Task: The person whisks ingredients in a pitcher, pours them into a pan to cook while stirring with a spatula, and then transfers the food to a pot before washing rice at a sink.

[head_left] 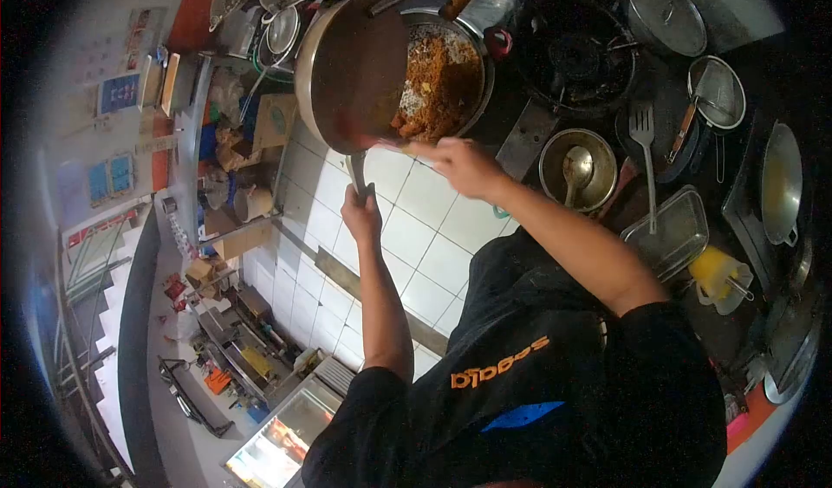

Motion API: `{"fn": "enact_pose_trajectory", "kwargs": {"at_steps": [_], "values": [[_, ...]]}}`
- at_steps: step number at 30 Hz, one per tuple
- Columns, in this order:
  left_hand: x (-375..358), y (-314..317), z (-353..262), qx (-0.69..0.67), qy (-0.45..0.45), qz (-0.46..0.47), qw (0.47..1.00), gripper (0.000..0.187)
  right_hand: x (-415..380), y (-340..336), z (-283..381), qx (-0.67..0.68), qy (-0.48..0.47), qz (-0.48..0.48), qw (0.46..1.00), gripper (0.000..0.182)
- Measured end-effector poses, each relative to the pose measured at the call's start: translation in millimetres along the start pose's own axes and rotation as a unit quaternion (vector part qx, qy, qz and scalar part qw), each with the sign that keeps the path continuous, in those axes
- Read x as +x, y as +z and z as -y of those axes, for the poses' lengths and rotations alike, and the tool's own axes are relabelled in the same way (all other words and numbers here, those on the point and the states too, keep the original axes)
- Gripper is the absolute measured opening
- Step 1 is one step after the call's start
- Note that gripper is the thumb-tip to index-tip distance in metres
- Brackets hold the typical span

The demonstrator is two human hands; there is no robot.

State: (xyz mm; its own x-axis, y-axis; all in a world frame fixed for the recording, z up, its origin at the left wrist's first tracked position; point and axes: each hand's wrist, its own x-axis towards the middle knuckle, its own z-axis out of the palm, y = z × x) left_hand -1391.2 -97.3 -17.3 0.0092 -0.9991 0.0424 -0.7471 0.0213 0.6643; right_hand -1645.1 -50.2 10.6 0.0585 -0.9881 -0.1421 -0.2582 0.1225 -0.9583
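Observation:
My left hand is closed around the handle of a large wok, which is tipped on its side over a metal pot. White rice and brown seasoned food lie in that pot, partly hidden by the wok. Closed around a pale-handled utensil, my right hand is just below the wok's lower rim. The utensil's far end is blurred and hidden at the wok, so I cannot tell its kind.
Right of the pot is a black gas burner. Nearer stand a metal bowl with a ladle, a slotted turner, a clear tray and a strainer. Shelves with boxes stand left, above white floor tiles.

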Motion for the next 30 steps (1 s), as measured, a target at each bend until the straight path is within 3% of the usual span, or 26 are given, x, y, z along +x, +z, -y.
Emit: {"fn": "enact_pose_trajectory", "kwargs": {"at_steps": [1,2,3,5,7,8,9,12,14,17,19,21,22,23,25,27,28,29,30], "values": [[-2,-1,2,0.003,-0.003,0.002,1.0,0.013,-5,6,4,0.004,-0.031,-0.01,0.999,0.032],[-3,-3,5,0.022,0.0,-0.001,1.0,0.013,2,19,-24,-0.003,-0.087,-0.029,0.996,0.043],[0,-1,5,0.036,0.008,-0.008,0.999,0.014,8,7,-27,-0.044,0.022,0.023,0.999,0.045],[4,3,13,-0.001,0.02,-0.014,1.0,0.014,7,-13,-7,0.019,0.014,0.017,1.0,0.043],[2,4,15,-0.032,0.021,-0.02,0.999,0.015,0,8,-6,-0.011,-0.052,0.027,0.998,0.042],[0,2,14,-0.014,0.014,-0.016,1.0,0.015,0,24,-21,0.031,-0.077,-0.014,0.996,0.047],[0,-1,11,0.002,0.009,-0.013,1.0,0.015,8,18,-28,-0.038,0.035,0.064,0.997,0.043],[-2,-5,0,0.058,0.009,-0.018,0.998,0.015,12,-2,-11,-0.01,0.052,0.039,0.998,0.034],[0,-6,3,0.067,0.006,-0.018,0.998,0.016,-1,20,5,-0.019,-0.089,-0.04,0.995,0.026],[-3,-7,4,0.054,0.012,-0.018,0.998,0.018,17,16,-16,0.045,-0.005,-0.043,0.998,0.034],[1,-7,-5,0.037,0.012,-0.02,0.999,0.017,20,19,-10,0.067,-0.052,-0.057,0.995,0.034],[-3,-12,-11,0.096,-0.005,-0.022,0.995,0.016,7,35,1,0.037,-0.064,-0.032,0.997,0.036],[-10,-16,-6,0.101,-0.008,-0.018,0.995,0.016,18,40,-20,0.053,-0.007,0.026,0.998,0.04],[-8,-12,-3,0.062,0.005,-0.022,0.998,0.015,32,42,-45,0.047,-0.026,0.03,0.998,0.05],[-2,-11,-7,0.027,0.018,-0.023,0.999,0.015,29,35,-20,0.108,-0.08,-0.041,0.99,0.049],[-3,-15,-16,0.061,-0.014,-0.014,0.998,0.014,19,49,-5,0.038,-0.16,-0.077,0.983,0.045],[-10,-19,-3,0.067,-0.018,-0.009,0.998,0.014,18,42,-11,0.086,-0.08,0.014,0.993,0.044],[-8,-14,14,0.017,-0.007,-0.02,1.0,0.012,32,32,-21,0.03,0.041,0.095,0.994,0.047],[1,-9,7,-0.036,0.008,-0.032,0.999,0.012,32,24,-14,0.079,0.006,0.055,0.995,0.045]]}}
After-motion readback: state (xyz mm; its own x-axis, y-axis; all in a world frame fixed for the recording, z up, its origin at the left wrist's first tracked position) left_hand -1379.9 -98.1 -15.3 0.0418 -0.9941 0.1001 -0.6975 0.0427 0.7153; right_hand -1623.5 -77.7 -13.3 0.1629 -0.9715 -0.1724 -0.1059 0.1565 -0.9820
